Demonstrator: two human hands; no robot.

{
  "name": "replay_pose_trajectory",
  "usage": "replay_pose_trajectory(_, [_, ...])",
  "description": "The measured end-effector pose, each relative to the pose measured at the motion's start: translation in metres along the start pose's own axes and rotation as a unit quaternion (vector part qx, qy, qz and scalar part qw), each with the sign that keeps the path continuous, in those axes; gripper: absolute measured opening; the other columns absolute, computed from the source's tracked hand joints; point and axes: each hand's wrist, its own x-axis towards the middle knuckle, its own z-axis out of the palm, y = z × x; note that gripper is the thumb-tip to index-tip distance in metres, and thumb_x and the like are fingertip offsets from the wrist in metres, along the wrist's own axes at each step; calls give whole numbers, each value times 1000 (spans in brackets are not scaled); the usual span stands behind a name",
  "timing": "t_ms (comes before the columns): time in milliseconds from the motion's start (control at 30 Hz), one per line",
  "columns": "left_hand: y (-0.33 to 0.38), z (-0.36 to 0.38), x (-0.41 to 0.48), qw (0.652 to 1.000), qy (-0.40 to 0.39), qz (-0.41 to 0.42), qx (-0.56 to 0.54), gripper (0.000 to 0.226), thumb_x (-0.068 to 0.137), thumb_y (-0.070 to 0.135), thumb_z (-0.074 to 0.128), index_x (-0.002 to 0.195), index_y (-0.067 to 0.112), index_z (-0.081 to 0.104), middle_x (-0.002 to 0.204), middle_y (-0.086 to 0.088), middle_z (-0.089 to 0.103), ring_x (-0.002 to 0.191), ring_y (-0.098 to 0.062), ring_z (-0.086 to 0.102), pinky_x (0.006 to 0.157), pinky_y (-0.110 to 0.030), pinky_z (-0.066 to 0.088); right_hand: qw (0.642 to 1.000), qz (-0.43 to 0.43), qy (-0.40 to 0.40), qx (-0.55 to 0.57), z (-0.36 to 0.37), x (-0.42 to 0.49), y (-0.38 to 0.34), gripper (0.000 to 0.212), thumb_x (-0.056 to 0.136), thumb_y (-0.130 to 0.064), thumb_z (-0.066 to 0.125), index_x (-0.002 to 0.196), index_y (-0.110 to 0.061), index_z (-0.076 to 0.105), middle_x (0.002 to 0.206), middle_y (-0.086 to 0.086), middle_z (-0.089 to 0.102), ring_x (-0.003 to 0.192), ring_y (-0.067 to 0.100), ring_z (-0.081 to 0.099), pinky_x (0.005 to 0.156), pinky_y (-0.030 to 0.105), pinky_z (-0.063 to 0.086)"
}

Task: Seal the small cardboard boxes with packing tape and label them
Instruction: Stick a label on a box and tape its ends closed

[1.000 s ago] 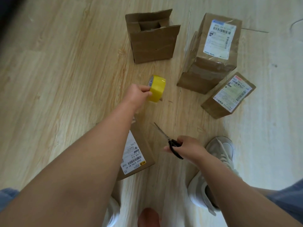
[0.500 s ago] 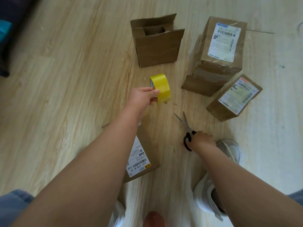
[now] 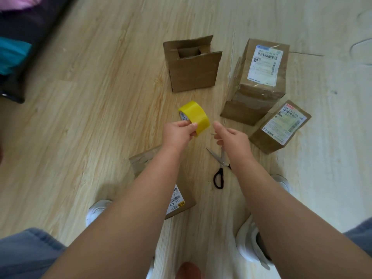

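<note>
1. Our left hand grips the tape roll above the floor.
2. Our right hand, fingers curled, sits just right of the roll. We cannot tell whether it pinches the tape's end.

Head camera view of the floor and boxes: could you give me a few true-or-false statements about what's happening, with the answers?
1. The left hand holds the yellow tape roll. True.
2. The right hand holds the scissors. False: the scissors lie on the floor, blades apart, partly under the right wrist.
3. The plain box has its top flaps open. True.
4. The tall box shows no label. False: a white barcode label covers much of its upper face.
</note>
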Motion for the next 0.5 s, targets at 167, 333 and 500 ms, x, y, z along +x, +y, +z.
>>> replay_pose_trajectory(167, [-2,-1,-15,1000,-3,19,16,25,88,10,71,112,3,73,94,-13,74,79,-16,68,75,-23,53,999,0,0,-41,3,-6,-10,12,89,-24,74,84,-13,72,86,2,70,84,15,62,79,30,48])
replay_pose_trajectory(333, [-3,-9,-22,989,5,92,117,17,89,14,69,104,10,77,78,2,70,78,-11,65,70,-21,48,998,34,-30,-36,3,-9,-18,9,86,-11,72,79,-6,72,73,5,67,66,14,59,63,24,47])
replay_pose_trajectory(500, [-1,-10,-30,943,-24,174,283,16,93,19,64,91,10,77,56,2,51,50,-8,41,52,-27,30,961,237,-85,115,3,-9,-27,18,90,-10,59,72,-9,61,55,-1,54,58,14,53,64,27,46])
